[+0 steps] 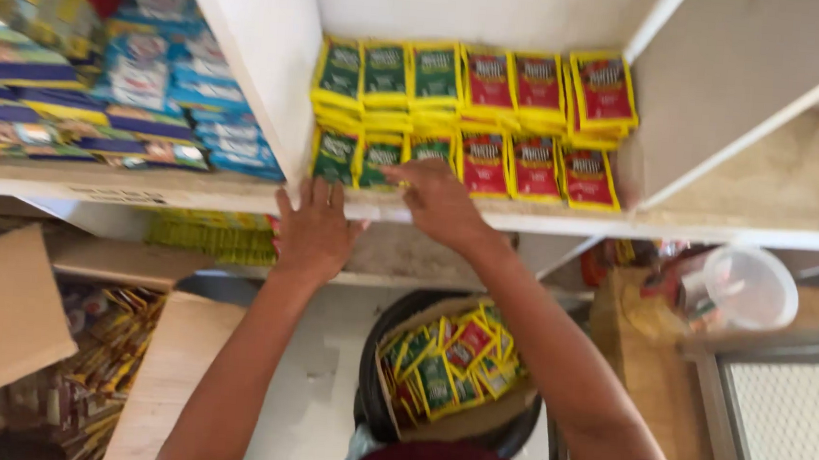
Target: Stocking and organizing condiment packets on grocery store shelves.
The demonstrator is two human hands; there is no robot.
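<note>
Packets (381,161) with yellow edges and green fronts stand in the front row of a white shelf (239,192), just left of matching red-fronted packets (534,168); a second row of both colours sits stacked behind them. The right hand (440,201) reaches in over the shelf edge, its fingers (404,174) spread loosely and resting on the tops of the green packets, gripping none of them. The left hand (315,231) lies flat with open fingers against the shelf's front edge, just below the leftmost green packet. Below, a cardboard box (454,420) holding more loose green and red packets rests on a dark round stool. Blue packets (150,87) fill the next compartment to the left.
</note>
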